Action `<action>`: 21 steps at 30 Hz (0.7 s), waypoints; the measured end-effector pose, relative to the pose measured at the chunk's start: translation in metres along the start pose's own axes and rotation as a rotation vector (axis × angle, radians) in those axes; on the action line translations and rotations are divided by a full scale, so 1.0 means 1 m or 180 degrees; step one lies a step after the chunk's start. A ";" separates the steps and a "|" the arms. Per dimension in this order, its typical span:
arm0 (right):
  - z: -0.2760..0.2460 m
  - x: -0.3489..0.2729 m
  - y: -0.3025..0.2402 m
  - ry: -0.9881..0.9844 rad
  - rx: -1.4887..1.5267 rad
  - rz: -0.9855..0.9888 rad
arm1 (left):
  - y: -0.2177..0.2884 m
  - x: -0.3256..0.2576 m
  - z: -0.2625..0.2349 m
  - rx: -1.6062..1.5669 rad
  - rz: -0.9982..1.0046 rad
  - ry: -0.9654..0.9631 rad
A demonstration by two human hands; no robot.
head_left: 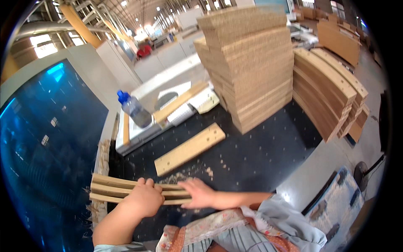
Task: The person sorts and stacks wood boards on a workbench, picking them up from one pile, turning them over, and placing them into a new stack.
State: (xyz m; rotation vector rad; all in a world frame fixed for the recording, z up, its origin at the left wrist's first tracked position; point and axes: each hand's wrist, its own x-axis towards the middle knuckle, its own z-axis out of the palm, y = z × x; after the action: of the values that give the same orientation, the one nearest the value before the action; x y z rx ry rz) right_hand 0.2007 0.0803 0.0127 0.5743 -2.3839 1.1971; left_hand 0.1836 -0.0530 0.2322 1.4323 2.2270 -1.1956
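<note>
Both hands rest on a small bundle of wooden slats (113, 188) lying edge-up at the near left of a dark, speckled worktable (252, 155). The left hand (145, 198) is curled over the top of the slats, fingers closed around them; the right hand (200, 193) lies flatter, fingers together, pressed against the bundle's right end. Sawdust and wood chips (191, 171) are scattered on the table just beyond the hands. Farther up lies a single drilled board (189, 148), flat and angled, apart from everything else. Behind it a tall stack of boards (247, 67) rises from the table, with a lower stack of curved pieces (331, 96) to its right, near the table edge. At the left a white machine bed (138, 132) holds a plastic bottle with a blue cap (133, 109) and another long board (180, 101). A large blue panel (46, 138) fills the left side. Beyond is a long factory hall with ceiling lights and yellow beams (77, 21); grey floor (369, 138) shows at the right.
</note>
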 end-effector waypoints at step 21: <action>-0.095 -0.044 -0.012 -0.1300 -0.1500 -0.0379 | 0.072 0.043 0.148 -0.2648 0.0304 0.1674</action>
State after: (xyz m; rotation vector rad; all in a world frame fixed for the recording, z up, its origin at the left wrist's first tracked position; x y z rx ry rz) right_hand 0.2599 0.1591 0.0491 0.8430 -2.7882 0.4638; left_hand 0.1908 -0.1209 0.0761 1.5201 2.4477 0.2129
